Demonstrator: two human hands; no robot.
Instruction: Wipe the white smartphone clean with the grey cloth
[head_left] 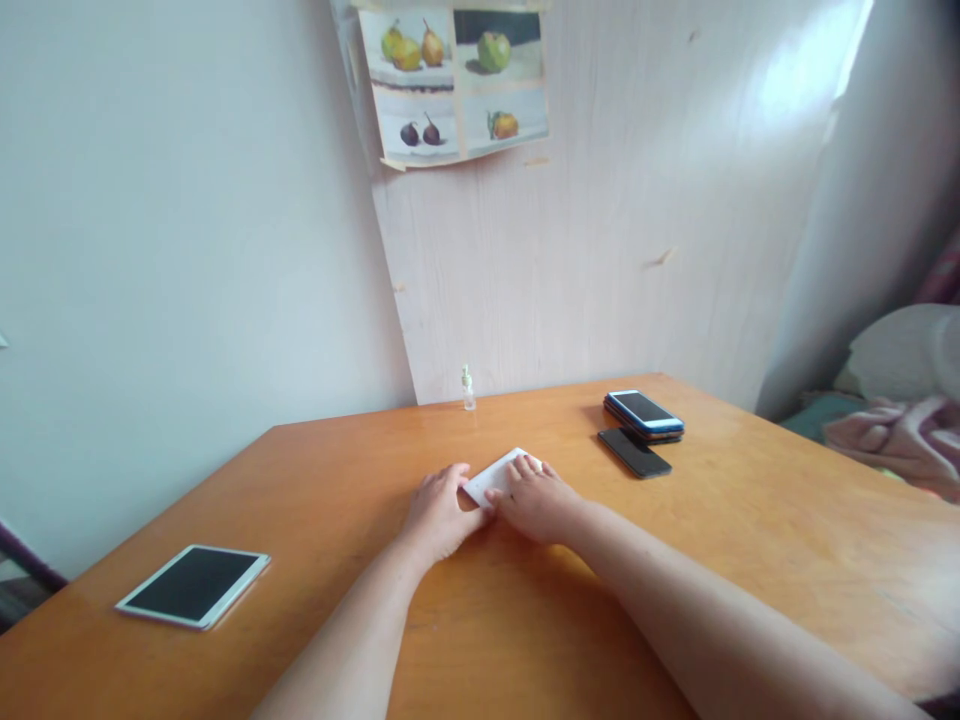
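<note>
A small white flat thing point(493, 474), a card or a phone lying face down, rests on the orange wooden table point(750, 540) near its middle. My left hand point(439, 515) grips its left end, with the fingers curled round the edge. My right hand point(538, 497) lies over its right part, fingers bent down onto it. Both hands touch each other at the thumbs.
A white tablet point(193, 585) lies near the table's left front edge. A stack of phones point(643, 414) and a single black phone point(634, 452) lie at the back right. A tiny clear bottle point(468, 389) stands by the wall. Bedding point(896, 435) lies off to the right.
</note>
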